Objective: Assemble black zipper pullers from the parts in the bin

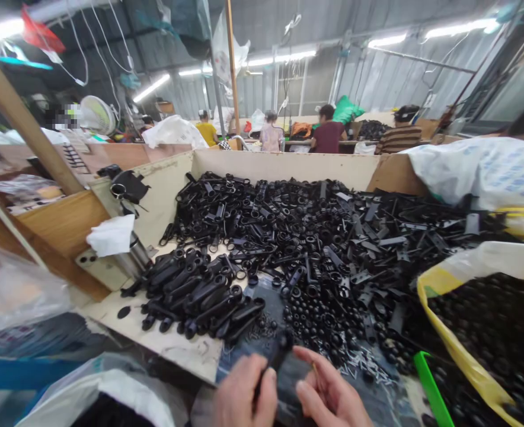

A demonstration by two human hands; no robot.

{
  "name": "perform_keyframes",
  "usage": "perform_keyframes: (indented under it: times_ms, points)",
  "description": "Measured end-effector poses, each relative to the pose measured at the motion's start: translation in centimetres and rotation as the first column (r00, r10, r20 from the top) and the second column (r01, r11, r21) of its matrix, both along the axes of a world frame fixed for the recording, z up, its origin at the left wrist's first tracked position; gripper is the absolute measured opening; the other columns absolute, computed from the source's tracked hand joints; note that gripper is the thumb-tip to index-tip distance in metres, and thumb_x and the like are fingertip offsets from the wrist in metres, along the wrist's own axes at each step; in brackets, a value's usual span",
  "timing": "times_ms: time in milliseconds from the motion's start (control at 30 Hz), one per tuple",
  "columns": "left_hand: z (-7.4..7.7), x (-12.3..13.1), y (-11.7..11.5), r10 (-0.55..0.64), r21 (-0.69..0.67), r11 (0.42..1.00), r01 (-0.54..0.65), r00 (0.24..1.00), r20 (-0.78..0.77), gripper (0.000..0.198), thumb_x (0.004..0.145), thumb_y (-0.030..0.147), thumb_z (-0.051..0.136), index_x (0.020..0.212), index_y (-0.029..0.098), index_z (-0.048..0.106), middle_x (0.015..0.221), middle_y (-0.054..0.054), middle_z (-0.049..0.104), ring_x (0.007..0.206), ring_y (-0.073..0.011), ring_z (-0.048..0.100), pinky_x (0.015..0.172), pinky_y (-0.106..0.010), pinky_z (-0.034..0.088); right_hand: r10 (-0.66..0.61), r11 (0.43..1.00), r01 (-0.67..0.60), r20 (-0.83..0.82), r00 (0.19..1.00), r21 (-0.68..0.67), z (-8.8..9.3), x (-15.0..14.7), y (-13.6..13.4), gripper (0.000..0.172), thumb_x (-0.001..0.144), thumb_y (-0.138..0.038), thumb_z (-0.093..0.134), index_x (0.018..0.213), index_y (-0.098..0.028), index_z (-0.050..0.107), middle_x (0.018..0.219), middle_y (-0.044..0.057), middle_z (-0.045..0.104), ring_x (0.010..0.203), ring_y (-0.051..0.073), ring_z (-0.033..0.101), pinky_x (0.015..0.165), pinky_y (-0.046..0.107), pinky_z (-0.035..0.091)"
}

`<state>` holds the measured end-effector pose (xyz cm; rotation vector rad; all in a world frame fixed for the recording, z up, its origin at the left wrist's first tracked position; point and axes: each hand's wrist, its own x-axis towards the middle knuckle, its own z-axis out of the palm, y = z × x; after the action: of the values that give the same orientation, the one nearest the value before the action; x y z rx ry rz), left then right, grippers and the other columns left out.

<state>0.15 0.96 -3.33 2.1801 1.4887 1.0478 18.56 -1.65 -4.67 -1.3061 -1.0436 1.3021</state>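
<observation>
Left hand (pixel 240 394) low at the bottom edge of the view, fingers curled tight round the lower end of a black plastic piece (pixel 280 347). The piece stood tilted, its rounded top end sticking up between the two hands, over the near edge of the bench.

Right hand (pixel 333 394) just beside it, palm turned inward, fingers loose and apart, not clamped on anything I could make out. Thumb tip lay close to the piece; could not tell whether it touched.

Just beyond the hands, on the board: a scatter of small black rings (pixel 315 320), and to the right of them a sprinkle of thin metal pins (pixel 368 359).

Left of the rings, a batch of long black handles (pixel 200 293) laid side by side, roughly parallel, touching one another.

Further out, a big loose heap of black parts (pixel 315 237) filled most of the wooden bin (pixel 284 166), reaching its back wall.

At the right, a yellow-rimmed plastic bag (pixel 449 279) lay open, full of small black pieces. A green plastic strip (pixel 431 388) leaned at its near side.

At the left wall of the bin, a white cloth (pixel 111 234) was draped over a metal flask (pixel 137 255).

A clear plastic bag (pixel 106 391) sat at the lower left, near the left hand.

Far back, several people (pixel 328 133) sat at another bench, well apart from these hands.
</observation>
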Motion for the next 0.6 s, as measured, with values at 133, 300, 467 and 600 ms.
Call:
perform_keyframes:
  times_ms: [133,300,467,600]
  points:
    - [5.7,-4.0,5.8,0.204,0.407,0.911,-0.062,0.927,-0.315,0.023,0.102,0.028,0.052,0.087,0.021,0.067,0.075,-0.005,0.067,0.076,-0.0267,0.058,0.073,-0.039,0.041,0.046,0.998,-0.05,0.155,0.987,0.024,2.0,1.9,1.1,0.065,0.092,-0.072,0.06,0.127,-0.018,0.069,0.068,-0.002,0.06,0.065,0.018,0.057,0.065,0.028,0.045]
    - [6.3,-6.3,10.4,0.399,0.62,0.784,-0.034,0.793,-0.461,0.024,0.099,0.033,0.054,0.086,0.021,0.07,0.092,-0.012,0.071,0.087,-0.0316,0.059,0.071,-0.042,0.037,-0.012,0.986,-0.078,0.53,0.848,0.147,5.6,3.2,4.3,0.042,0.102,-0.051,0.052,0.099,-0.019,0.078,0.075,0.003,0.073,0.068,0.018,0.066,0.061,0.025,0.05]
    - [4.5,-5.5,10.9,0.475,0.563,0.8,-0.209,0.794,-0.38,0.023,0.101,0.028,0.05,0.107,0.019,0.071,0.105,-0.013,0.069,0.092,-0.0303,0.06,0.075,-0.041,0.036,-0.171,0.967,-0.044,0.766,0.62,0.252,8.0,5.3,10.9,0.023,0.102,-0.024,0.054,0.108,-0.021,0.077,0.106,0.006,0.08,0.098,0.022,0.074,0.088,0.03,0.054]
    - [4.6,-5.4,10.8,0.484,0.589,0.776,-0.227,0.813,-0.324,0.018,0.099,0.027,0.056,0.106,0.019,0.071,0.108,-0.015,0.067,0.093,-0.0326,0.06,0.078,-0.044,0.037,-0.155,0.982,-0.026,0.881,0.448,0.186,8.4,5.6,16.1,0.016,0.104,-0.026,0.062,0.112,-0.019,0.072,0.106,0.006,0.077,0.099,0.023,0.073,0.091,0.041,0.056]
